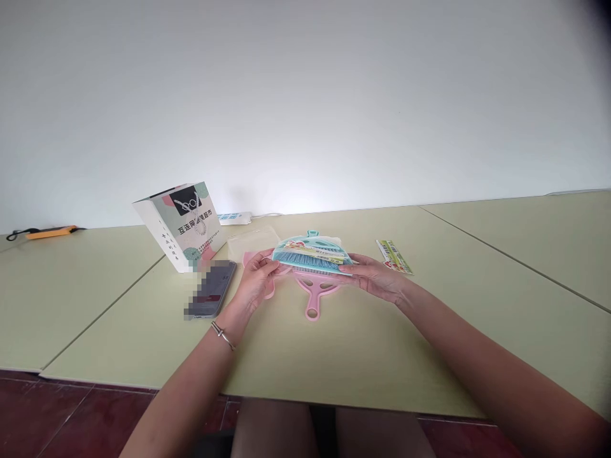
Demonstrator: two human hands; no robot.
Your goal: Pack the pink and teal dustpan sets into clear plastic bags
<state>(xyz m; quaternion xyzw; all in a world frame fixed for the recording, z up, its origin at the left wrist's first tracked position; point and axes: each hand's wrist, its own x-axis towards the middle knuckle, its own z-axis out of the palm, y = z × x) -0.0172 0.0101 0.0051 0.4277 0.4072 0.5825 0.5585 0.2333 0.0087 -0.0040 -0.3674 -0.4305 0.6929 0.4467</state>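
Both my hands hold a small teal brush-and-dustpan set [312, 254] in its packaging, just above the pale green table [334, 343]. My left hand [255, 283] grips its left end with the fingers curled around it; a bracelet sits on that wrist. My right hand [377, 277] holds the right end between thumb and fingers. Under the teal set lies a pink one [312, 296], its handle with a hanging hole pointing toward me.
A dark phone [211, 289] lies left of my left hand. Behind it lies a printed paper bag [184, 222], then a clear plastic sleeve [252, 242] and a power strip [235, 218]. A printed card [394, 256] lies to the right. An orange tool [50, 233] is far left.
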